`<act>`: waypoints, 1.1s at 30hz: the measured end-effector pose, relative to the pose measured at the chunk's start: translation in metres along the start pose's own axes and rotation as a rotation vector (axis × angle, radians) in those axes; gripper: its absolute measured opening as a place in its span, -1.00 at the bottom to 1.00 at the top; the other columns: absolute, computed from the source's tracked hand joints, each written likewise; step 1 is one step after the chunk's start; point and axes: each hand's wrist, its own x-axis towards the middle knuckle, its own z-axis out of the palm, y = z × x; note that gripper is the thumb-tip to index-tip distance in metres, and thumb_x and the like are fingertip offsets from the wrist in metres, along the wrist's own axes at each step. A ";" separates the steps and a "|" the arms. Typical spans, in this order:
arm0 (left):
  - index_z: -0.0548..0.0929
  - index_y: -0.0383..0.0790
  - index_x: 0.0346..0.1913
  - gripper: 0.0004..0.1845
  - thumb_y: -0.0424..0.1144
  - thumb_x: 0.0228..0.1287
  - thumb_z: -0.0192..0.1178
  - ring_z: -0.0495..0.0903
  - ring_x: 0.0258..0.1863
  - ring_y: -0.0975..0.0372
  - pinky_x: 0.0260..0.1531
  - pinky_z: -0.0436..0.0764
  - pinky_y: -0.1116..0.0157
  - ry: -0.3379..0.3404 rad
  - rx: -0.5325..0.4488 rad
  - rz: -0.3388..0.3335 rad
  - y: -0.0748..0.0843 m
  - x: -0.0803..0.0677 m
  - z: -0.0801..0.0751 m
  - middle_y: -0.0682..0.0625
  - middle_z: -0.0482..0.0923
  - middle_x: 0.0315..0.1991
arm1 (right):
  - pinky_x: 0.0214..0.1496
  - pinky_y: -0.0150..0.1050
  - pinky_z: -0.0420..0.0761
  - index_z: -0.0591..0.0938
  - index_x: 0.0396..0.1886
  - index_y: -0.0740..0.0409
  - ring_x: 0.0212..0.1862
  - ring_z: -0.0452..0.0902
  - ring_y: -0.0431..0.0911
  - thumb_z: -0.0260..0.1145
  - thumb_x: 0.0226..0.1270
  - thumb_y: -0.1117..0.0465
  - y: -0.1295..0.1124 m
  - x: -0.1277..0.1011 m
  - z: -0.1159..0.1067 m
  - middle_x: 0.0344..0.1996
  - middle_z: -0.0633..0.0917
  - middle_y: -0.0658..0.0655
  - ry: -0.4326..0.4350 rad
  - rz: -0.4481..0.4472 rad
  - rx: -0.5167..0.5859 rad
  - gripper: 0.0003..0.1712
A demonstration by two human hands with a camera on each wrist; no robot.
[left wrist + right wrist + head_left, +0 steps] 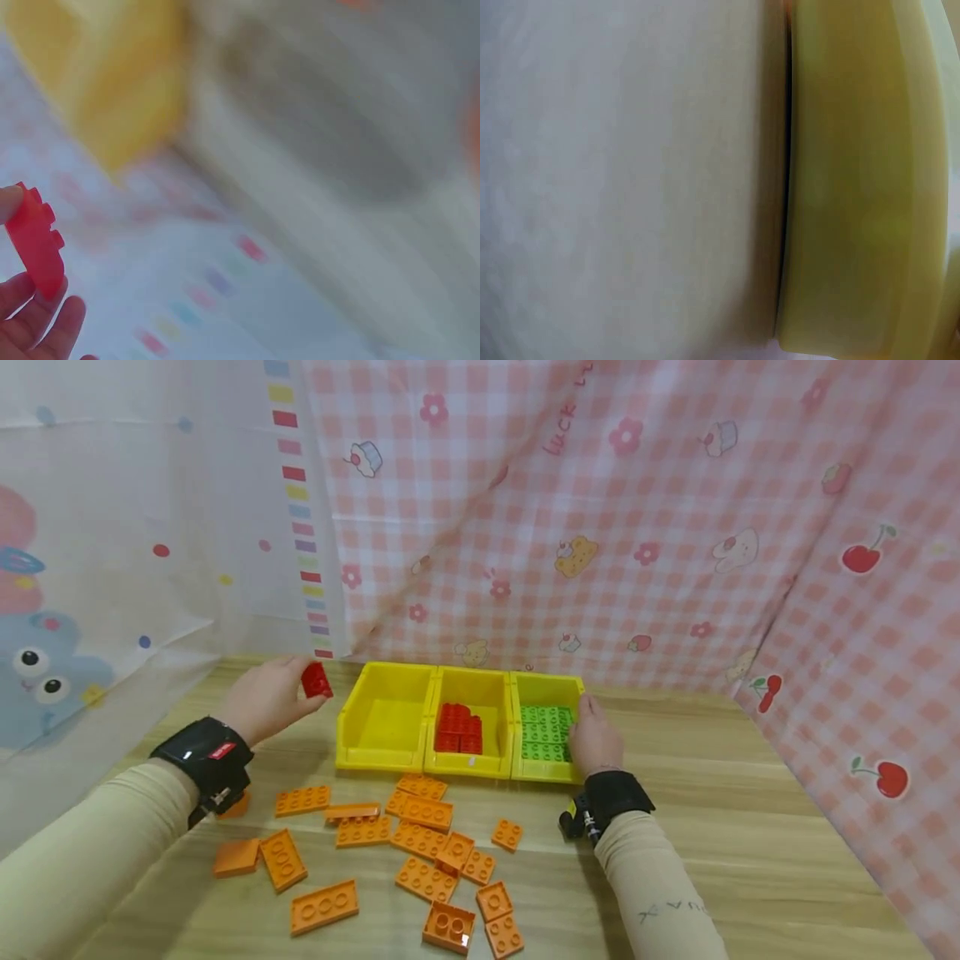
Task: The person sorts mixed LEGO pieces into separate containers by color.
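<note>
My left hand [266,697] pinches a red brick [316,680] in the air, just left of the empty left yellow bin [386,718]. In the left wrist view the same red brick [35,251] is gripped between my fingertips. The middle yellow bin [491,693] holds a stack of red bricks [459,728]. My right hand [594,735] rests on the right side of the right yellow bin [546,682], over its green bricks [543,731]; the grip of its fingers is hidden. The right wrist view shows only a blurred yellow bin wall [855,187].
Several orange bricks [420,839] lie scattered on the wooden table [750,827] in front of the bins. A pink checked cloth [637,510] and a white printed curtain [135,527] hang close behind and at both sides.
</note>
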 end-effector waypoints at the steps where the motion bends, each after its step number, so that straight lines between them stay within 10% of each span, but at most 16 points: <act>1: 0.49 -0.41 -0.06 -0.52 -0.15 0.06 0.35 0.52 -0.41 0.01 -0.37 0.52 0.06 0.016 -0.008 0.002 0.013 0.007 -0.003 -0.19 0.56 -0.33 | 0.16 0.03 0.37 0.20 0.37 0.32 0.14 0.41 0.16 0.12 0.37 0.28 0.000 0.000 0.000 0.29 0.31 0.27 0.004 0.000 -0.004 -0.38; 8: 0.52 -0.32 0.07 -0.44 -0.05 0.08 0.35 0.54 -0.13 0.05 -0.06 0.47 0.09 -0.086 -0.066 0.225 0.115 0.044 0.026 -0.12 0.58 -0.10 | 0.15 0.00 0.39 0.21 0.37 0.29 0.13 0.43 0.14 0.12 0.36 0.28 0.004 0.001 0.000 0.30 0.32 0.25 0.011 0.007 -0.020 -0.39; 12: 0.52 -0.24 0.12 -0.42 0.02 0.10 0.32 0.50 -0.05 0.08 0.04 0.39 0.08 -0.176 -0.046 0.237 0.150 0.058 0.050 -0.06 0.57 -0.05 | 0.12 0.01 0.41 0.22 0.37 0.28 0.09 0.46 0.14 0.13 0.35 0.29 0.004 0.002 0.002 0.30 0.32 0.23 0.013 0.009 -0.015 -0.38; 33: 0.53 -0.11 0.14 -0.42 0.08 0.07 0.32 0.51 -0.09 0.15 0.00 0.33 0.08 -0.242 -0.071 0.228 0.173 0.073 0.093 0.02 0.58 -0.01 | 0.20 -0.01 0.34 0.19 0.39 0.26 0.18 0.39 0.11 0.12 0.38 0.25 0.006 0.007 0.006 0.32 0.29 0.23 0.008 0.027 0.012 -0.37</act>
